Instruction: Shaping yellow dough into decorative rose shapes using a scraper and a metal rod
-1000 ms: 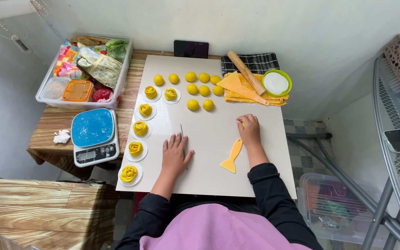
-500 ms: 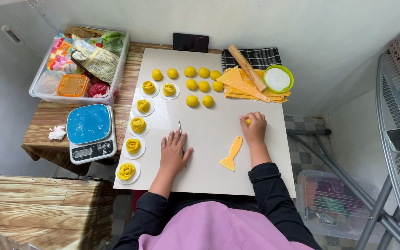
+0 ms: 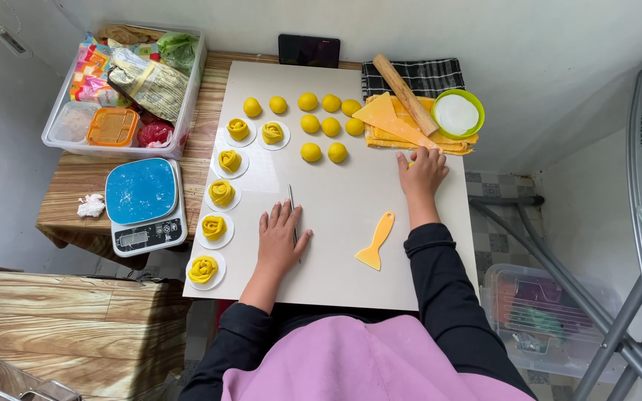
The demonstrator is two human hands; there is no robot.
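Yellow dough balls [image 3: 321, 122], smooth and round, sit in rows on the pale glossy tabletop [image 3: 351, 260], well ahead of the left hand [image 3: 280, 238]. That hand lies flat, fingers spread, over a thin metal blade [image 3: 290, 199]. The right hand [image 3: 423, 171], fingers curled, touches the folded yellow cloth [image 3: 417, 141]. A plastic scraper [image 3: 375, 242] lies between the hands; rose-shaped dough pieces [image 3: 222, 193] on white discs line the left edge.

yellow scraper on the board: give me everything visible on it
The yellow scraper looks like one piece of smooth plastic: a narrow handle with a small hole near its far end, widening to a flat, roughly triangular blade that points toward the person. It lies flat and diagonal on the white board, between the left hand and the right forearm. Nothing touches it; both hands are clear of it. It looks clean, with no visible dough on it.
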